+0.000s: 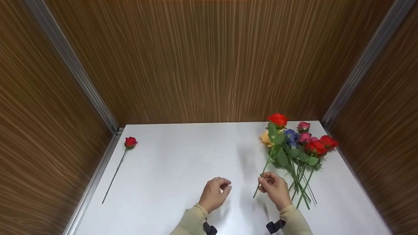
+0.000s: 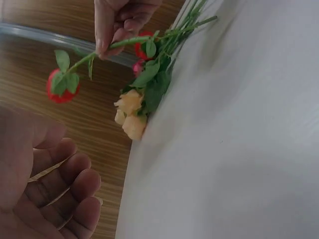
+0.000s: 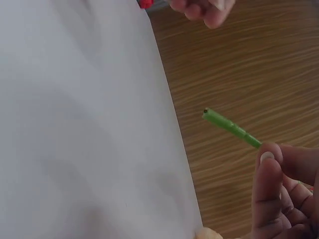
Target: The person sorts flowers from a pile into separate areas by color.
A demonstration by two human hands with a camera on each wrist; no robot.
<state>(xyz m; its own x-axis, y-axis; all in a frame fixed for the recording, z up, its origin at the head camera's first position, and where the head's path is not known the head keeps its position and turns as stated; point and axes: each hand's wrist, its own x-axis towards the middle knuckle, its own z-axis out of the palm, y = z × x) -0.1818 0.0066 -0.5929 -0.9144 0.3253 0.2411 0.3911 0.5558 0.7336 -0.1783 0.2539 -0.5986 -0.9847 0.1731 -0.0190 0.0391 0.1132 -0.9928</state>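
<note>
Red crowns the flower [image 1: 277,120] that the right hand [image 1: 276,187] holds on my feed, over the right part of the white bench [image 1: 183,156], its bloom at the far end and its green stem [image 3: 224,123] slanting toward the near side. Thumb and fingers [image 2: 103,40] pinch that stem near its lower end; the left hand [image 1: 214,194], to the left of it, has loosely bent fingers around nothing, with a narrow gap at the thumb.

From here I would worry about that low grip: with the bloom's weight so far along, the stem could twist or tip in the pinch. The leaves [image 2: 62,59] could also snag the pile [image 1: 302,157] if the flower were drawn sideways, dragging neighbours along; I cannot tell whether they touch. Loose crossing stems in the pile could roll if the right hand brushed them.

Counting, I get two hands and four red blooms [image 1: 316,148]: the held one, two on the pile's right side, and a rose [image 1: 130,142] alone at the left. The pile also shows one blue flower [image 1: 290,135], at least two pink blooms [image 1: 305,137], and yellow blooms [image 2: 133,127] too bunched for me to number, as are its stems.
</note>
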